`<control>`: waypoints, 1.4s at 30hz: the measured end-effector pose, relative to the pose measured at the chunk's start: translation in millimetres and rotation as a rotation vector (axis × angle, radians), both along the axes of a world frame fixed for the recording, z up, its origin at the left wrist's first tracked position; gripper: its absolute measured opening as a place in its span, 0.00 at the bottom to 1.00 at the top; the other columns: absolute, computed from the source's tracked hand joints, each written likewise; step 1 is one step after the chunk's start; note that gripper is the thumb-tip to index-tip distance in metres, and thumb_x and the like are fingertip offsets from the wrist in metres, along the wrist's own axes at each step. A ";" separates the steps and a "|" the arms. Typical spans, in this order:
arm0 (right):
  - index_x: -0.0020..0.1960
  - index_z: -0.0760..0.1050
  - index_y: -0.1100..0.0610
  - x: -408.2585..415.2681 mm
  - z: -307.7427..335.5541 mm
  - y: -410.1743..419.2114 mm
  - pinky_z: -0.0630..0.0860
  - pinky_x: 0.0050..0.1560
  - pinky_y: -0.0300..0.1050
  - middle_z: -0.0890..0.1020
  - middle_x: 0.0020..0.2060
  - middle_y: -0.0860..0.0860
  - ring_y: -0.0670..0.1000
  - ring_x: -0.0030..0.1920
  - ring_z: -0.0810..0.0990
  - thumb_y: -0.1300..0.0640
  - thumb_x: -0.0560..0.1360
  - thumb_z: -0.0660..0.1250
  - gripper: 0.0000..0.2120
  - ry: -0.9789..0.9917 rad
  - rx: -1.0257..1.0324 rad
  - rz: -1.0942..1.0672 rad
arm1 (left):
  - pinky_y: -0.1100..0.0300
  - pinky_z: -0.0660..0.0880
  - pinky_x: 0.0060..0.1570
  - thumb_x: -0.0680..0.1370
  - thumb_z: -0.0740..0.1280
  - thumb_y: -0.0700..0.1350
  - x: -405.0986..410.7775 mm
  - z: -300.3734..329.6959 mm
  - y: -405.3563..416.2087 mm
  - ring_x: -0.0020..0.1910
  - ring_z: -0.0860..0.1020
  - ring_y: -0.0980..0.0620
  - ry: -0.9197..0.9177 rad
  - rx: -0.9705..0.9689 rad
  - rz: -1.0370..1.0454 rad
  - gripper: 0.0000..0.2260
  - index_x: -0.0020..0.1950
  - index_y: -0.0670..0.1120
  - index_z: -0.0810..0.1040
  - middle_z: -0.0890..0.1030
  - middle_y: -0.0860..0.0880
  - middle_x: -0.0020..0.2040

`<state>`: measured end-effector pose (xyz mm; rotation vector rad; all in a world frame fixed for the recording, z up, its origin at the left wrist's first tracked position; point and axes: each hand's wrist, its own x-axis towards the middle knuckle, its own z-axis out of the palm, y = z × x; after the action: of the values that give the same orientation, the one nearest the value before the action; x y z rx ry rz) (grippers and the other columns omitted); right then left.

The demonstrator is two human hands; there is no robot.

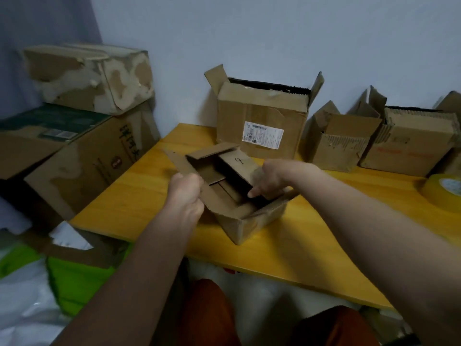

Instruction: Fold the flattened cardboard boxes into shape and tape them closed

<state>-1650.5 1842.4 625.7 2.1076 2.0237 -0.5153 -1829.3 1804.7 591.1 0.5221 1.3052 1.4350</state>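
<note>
Risk first: left hand [185, 193] pinches the near-left flap [179, 162] of the small cardboard box [249, 221] and looks to be pulling it outward. Right hand [270, 181] has fingers curled over the right wall, index finger pointing down into the cavity, pressing on the inner flap marked "4" [238, 163]. So both hands are grasping the box, neither released.

What could go wrong, as I read it:
- Box sits skewed, near the front-left part of the tabletop [139, 196], one corner pointing at the front edge. A hard tug on the flap could slide it off that edge.
- Inner flaps overlap unevenly. If the "4" flap is forced under the others, the crease may tear or the walls rack out of square, and then the tape seam won't meet.
- Tape roll [446, 189] is at the far right edge of the tabletop, well apart from the box. Reaching for it means letting go with one hand, and the flaps may spring back up.

How the box looks: plain brown corrugated, worn, already popped into shape and open at the top, with no tape visible on it. Far-left flap folded inward, near-left flap standing out. Cavity is dark, so I cannot tell how the bottom closes.

Along the back edge: a bigger open box with a shipping label [262, 126], and more open boxes to its right.
</note>
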 end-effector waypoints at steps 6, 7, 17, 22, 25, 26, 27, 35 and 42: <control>0.56 0.72 0.62 -32.3 -3.8 37.6 0.80 0.36 0.49 0.79 0.45 0.57 0.59 0.43 0.81 0.51 0.79 0.58 0.15 0.334 -0.082 -0.005 | 0.59 0.71 0.38 0.73 0.53 0.25 -57.8 12.5 14.6 0.42 0.71 0.48 0.140 0.062 -0.058 0.15 0.42 0.41 0.72 0.71 0.46 0.42; 0.58 0.72 0.65 -36.5 -3.3 42.3 0.82 0.39 0.54 0.80 0.49 0.60 0.62 0.46 0.81 0.54 0.80 0.56 0.16 0.450 -0.084 -0.035 | 0.60 0.72 0.37 0.73 0.53 0.26 -68.6 17.0 16.9 0.42 0.72 0.48 0.181 0.063 -0.069 0.15 0.44 0.42 0.74 0.72 0.47 0.43; 0.52 0.72 0.69 -97.9 4.3 95.6 0.82 0.38 0.60 0.79 0.45 0.67 0.67 0.41 0.82 0.62 0.79 0.54 0.12 0.662 0.047 -0.133 | 0.37 0.75 0.56 0.78 0.60 0.38 -114.5 9.0 43.0 0.56 0.77 0.39 0.257 -0.018 -0.404 0.17 0.67 0.43 0.71 0.75 0.41 0.59; 0.46 0.73 0.71 -112.2 -1.1 133.1 0.81 0.29 0.56 0.81 0.31 0.68 0.65 0.30 0.82 0.64 0.79 0.54 0.12 0.768 0.035 -0.250 | 0.57 0.78 0.40 0.80 0.64 0.45 -134.6 7.6 97.9 0.48 0.79 0.49 0.326 -0.031 -0.033 0.12 0.63 0.44 0.75 0.79 0.46 0.52; 0.50 0.73 0.69 -118.7 -6.4 157.8 0.82 0.29 0.52 0.81 0.40 0.69 0.64 0.32 0.83 0.63 0.80 0.57 0.09 0.821 0.025 -0.281 | 0.52 0.80 0.38 0.79 0.64 0.57 -134.4 2.4 126.5 0.46 0.82 0.46 0.231 -0.084 -0.044 0.12 0.55 0.50 0.76 0.81 0.47 0.48; 0.49 0.72 0.67 -120.0 -8.3 165.3 0.81 0.27 0.50 0.80 0.41 0.69 0.63 0.30 0.83 0.62 0.80 0.58 0.08 0.831 0.023 -0.283 | 0.50 0.81 0.36 0.79 0.64 0.58 -131.7 -0.5 137.1 0.46 0.82 0.44 0.188 -0.079 -0.063 0.12 0.53 0.51 0.75 0.81 0.47 0.48; 0.48 0.71 0.65 -120.5 -10.3 173.1 0.80 0.26 0.48 0.80 0.42 0.68 0.63 0.30 0.83 0.61 0.80 0.59 0.07 0.839 0.022 -0.279 | 0.49 0.81 0.34 0.79 0.63 0.57 -129.1 -3.4 148.3 0.46 0.82 0.44 0.168 -0.069 -0.068 0.11 0.52 0.52 0.75 0.81 0.47 0.49; 0.44 0.68 0.59 -105.9 -21.4 225.9 0.82 0.43 0.57 0.77 0.48 0.63 0.63 0.40 0.83 0.56 0.82 0.56 0.10 0.915 0.088 -0.221 | 0.46 0.80 0.45 0.80 0.63 0.50 -121.2 -10.7 229.0 0.49 0.82 0.47 0.100 -0.027 -0.026 0.12 0.60 0.46 0.77 0.84 0.47 0.47; 0.66 0.67 0.63 -85.0 -20.7 224.9 0.82 0.43 0.49 0.76 0.54 0.56 0.55 0.50 0.78 0.46 0.80 0.60 0.23 0.864 0.065 -0.135 | 0.48 0.76 0.55 0.81 0.59 0.55 -103.9 -12.8 249.5 0.50 0.82 0.48 0.057 0.047 -0.084 0.14 0.56 0.48 0.79 0.84 0.48 0.47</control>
<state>-1735.4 2067.3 605.0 2.2967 2.2800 -1.6315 -1933.2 2054.1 578.3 0.6454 1.2821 1.3928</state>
